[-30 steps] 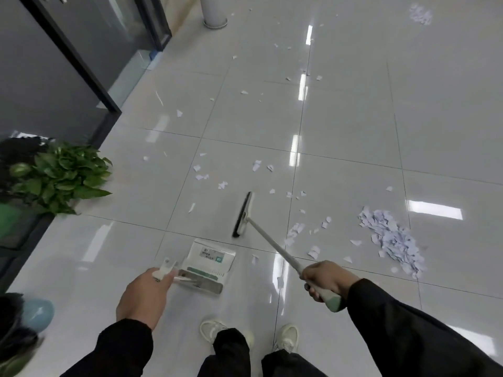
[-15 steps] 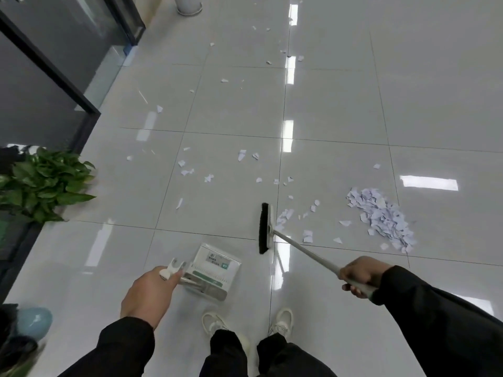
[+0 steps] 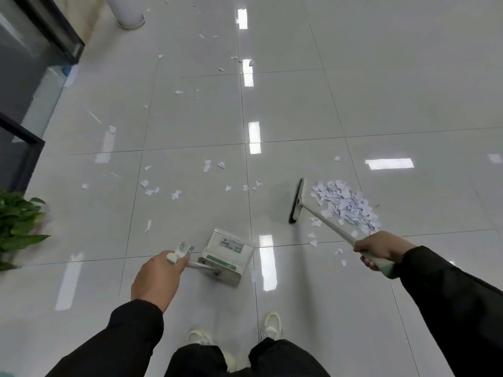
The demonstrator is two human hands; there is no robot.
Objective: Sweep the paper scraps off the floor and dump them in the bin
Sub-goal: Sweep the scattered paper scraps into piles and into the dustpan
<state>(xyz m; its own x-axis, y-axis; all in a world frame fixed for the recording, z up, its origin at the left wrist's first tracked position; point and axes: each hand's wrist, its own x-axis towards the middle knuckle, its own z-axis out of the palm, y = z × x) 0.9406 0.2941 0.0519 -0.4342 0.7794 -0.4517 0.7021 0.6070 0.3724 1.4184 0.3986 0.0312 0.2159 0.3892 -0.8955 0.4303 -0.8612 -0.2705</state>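
While the right hand (image 3: 379,250) curls round the pale grip of the broom (image 3: 321,217), the broom head (image 3: 297,200) stands on the floor (image 3: 190,126), a narrow dark strip of bristles with a whitish back, set just beside the left edge of the scrap pile (image 3: 347,205). Pile: many small torn bits of white to faintly lilac paper, heaped and overlapping, irregular edges, thinning out toward the person along the broom's shaft. Loose scraps (image 3: 177,194) of the same paper lie scattered singly over the glossy grey-white tiles to the left of the broom and farther up the floor, well apart from one another. Left hand (image 3: 156,278) grips the top of the dustpan handle, fingers wrapped round it, a white clip end showing above the thumb. Dustpan (image 3: 227,254) sits low at the floor near the feet, white with a green band and a small printed label, mouth turned away from the person; whether it touches the tiles cannot be told. Black sleeves, black trousers, pale shoes (image 3: 272,323). Green potted plant (image 3: 19,227) at left edge. Dark-framed glass wall (image 3: 24,63) upper left; base of a white column (image 3: 128,14) at top.
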